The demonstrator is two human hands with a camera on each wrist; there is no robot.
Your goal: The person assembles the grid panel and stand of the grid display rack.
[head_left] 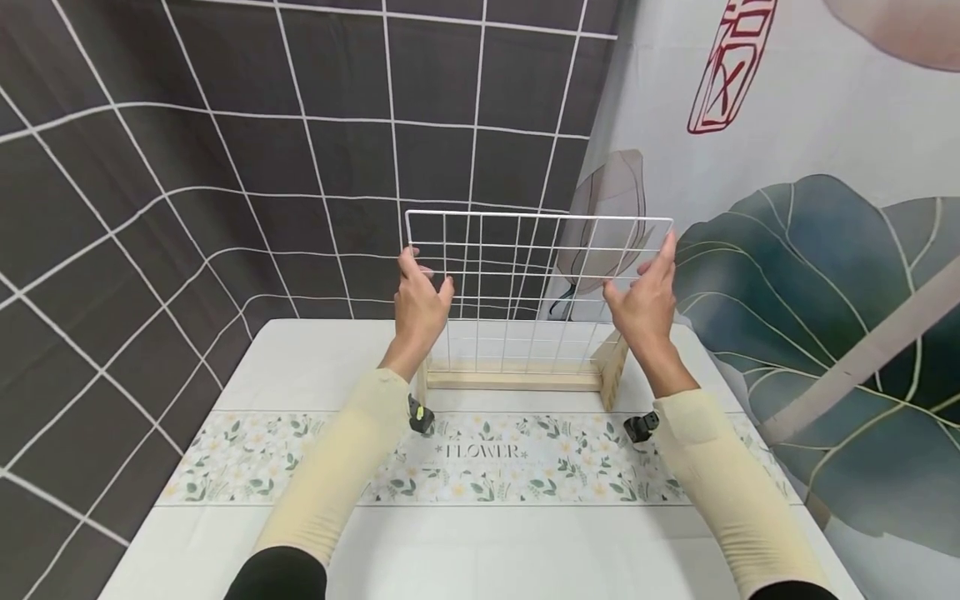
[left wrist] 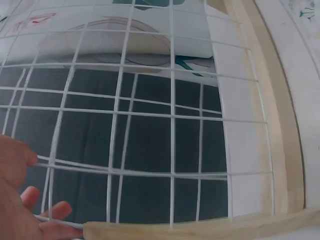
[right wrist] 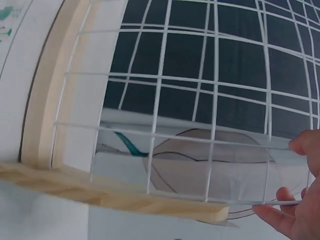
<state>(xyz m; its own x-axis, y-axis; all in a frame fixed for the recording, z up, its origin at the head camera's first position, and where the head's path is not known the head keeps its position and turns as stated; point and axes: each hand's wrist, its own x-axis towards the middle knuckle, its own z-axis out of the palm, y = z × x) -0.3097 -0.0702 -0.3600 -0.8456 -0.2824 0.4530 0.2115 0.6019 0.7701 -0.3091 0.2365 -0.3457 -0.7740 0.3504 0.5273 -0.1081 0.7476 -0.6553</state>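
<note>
A white wire grid panel (head_left: 540,216) stands upright in a pale wooden stand (head_left: 517,382) at the far part of the table. My left hand (head_left: 420,308) grips the panel's left edge, and my right hand (head_left: 647,304) holds the opposite edge at about the same height. In the left wrist view, thumb and fingertips of the left hand (left wrist: 17,192) take the outer wire just past the end of a wooden side piece (left wrist: 200,231). The right wrist view has the right hand (right wrist: 305,185) pinching the edge wires, above the other side piece (right wrist: 150,205).
The white table (head_left: 465,542) carries a floral band with the printed word FLOWER (head_left: 482,451). Behind and to the left hangs a dark cloth with white grid lines (head_left: 337,158); a pale cloth with large leaves (head_left: 817,275) hangs at the right. Black devices (head_left: 641,427) sit at both wrists.
</note>
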